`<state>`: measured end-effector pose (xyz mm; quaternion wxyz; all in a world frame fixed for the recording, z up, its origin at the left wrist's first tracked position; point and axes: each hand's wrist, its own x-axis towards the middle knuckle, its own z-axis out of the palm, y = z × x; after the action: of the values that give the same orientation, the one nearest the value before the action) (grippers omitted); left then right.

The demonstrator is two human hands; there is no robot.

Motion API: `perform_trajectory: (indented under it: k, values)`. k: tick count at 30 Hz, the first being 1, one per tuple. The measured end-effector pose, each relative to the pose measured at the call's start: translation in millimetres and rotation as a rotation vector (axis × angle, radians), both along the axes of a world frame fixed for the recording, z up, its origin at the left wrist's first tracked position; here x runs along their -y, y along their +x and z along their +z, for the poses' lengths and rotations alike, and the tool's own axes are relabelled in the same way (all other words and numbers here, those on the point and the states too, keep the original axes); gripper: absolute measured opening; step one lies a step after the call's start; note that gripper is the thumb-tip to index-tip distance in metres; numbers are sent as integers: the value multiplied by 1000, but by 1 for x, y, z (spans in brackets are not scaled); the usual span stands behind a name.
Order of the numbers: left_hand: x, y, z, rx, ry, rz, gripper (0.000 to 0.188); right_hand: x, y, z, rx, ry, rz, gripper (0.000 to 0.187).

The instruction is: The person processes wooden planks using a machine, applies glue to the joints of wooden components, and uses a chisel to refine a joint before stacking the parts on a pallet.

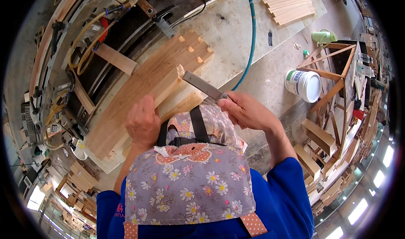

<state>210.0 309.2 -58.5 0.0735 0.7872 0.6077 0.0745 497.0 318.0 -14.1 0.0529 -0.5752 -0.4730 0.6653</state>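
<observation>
My right hand (247, 109) is closed around the near end of a flat grey metal blade (203, 85). The blade slants up to the left, and its tip lies close to the pale, rough end of a narrow wooden strip (168, 86). Whether the tip touches the strip, I cannot tell. My left hand (143, 120) is curled over the strip's lower part, fingers bent round it. Beneath lies a wide wooden panel (139, 85) with several pale cut-outs along its upper right end. Another wooden piece (183, 105) sits between the strip and my apron (190, 184).
A pale worktable (232, 32) carries a stack of slats (289, 7) at the far right. A teal hose (253, 32) curves across it. Clamping machinery with yellow hoses (84, 49) lines the left. On the right stand a white bucket (303, 86) and a wooden frame (337, 76).
</observation>
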Motion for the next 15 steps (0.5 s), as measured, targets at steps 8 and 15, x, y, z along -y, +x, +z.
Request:
perform_trajectory:
  k: [8, 15]
  values:
    - [-6, -2, 1, 27, -7, -3, 34, -6, -11, 0, -25, -138, -53, 44]
    - [1, 0, -2, -1, 23, 16, 40, 1, -47, -24, 44, 255, -183, 39]
